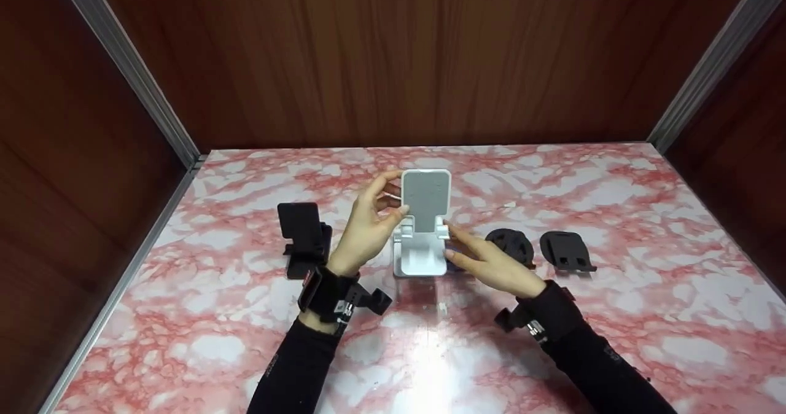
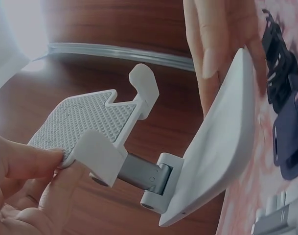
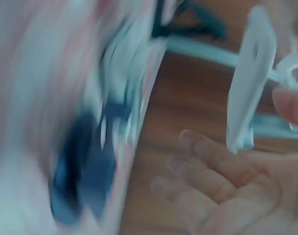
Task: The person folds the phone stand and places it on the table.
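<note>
A white phone stand [image 1: 424, 257] is held up over the table, its grey-padded upper plate unfolded from the base. My left hand [image 1: 365, 223] pinches the left edge of that padded plate; in the left wrist view, thumb and fingers [image 2: 38, 164] grip its corner. My right hand [image 1: 491, 263] is at the right side of the base, fingers extended. The right wrist view shows this hand [image 3: 237, 196] with straight, spread fingers beside the white base [image 3: 251, 78]; whether it touches the base I cannot tell.
A black phone stand [image 1: 299, 226] stands unfolded on the left. A round black folded stand [image 1: 511, 246] and a squarish black one [image 1: 565, 250] lie on the right. Partly hidden behind the held stand are a dark blue stand [image 2: 290, 132] and another white-grey one [image 2: 281, 218].
</note>
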The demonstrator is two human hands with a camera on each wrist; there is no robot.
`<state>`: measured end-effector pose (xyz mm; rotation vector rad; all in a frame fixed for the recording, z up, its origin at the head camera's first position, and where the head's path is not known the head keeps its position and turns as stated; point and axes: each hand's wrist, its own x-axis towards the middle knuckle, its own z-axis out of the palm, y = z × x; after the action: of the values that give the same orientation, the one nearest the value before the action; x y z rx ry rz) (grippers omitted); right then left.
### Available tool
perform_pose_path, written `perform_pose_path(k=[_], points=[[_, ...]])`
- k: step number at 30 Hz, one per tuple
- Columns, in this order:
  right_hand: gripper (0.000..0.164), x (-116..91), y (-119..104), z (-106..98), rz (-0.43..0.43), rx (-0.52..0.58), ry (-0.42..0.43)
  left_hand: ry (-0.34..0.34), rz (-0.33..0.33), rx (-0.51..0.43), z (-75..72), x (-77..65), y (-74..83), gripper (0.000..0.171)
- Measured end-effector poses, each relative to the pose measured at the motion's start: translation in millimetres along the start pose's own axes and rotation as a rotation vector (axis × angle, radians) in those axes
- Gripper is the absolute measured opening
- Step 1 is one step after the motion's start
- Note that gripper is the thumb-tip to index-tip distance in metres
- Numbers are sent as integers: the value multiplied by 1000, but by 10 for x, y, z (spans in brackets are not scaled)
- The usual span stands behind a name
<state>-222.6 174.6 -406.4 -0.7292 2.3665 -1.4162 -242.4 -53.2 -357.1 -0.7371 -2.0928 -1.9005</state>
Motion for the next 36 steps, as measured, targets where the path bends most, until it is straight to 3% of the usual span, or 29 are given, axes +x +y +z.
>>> perform_pose_path(k=[4,7,10,23,27,36], points=[[66,39,11,24,61,447,-76,-13,-12,-31,42,-4,28,48],[64,47,26,34,74,624,-96,-10,-8,-39,60,-6,31,48],[63,46,30,51,80,719,-99,-12,-8,-42,69,-3,26,49],[57,32,0,101,66,798,-113,-17,-44,-34,35,-20,53,49],[57,20,-29,108,60,817,-124,-36,-23,-30,33,-22,48,50],[61,-4,-89,138,70,806,-124,-75,-66,-75,34,-38,59,50]])
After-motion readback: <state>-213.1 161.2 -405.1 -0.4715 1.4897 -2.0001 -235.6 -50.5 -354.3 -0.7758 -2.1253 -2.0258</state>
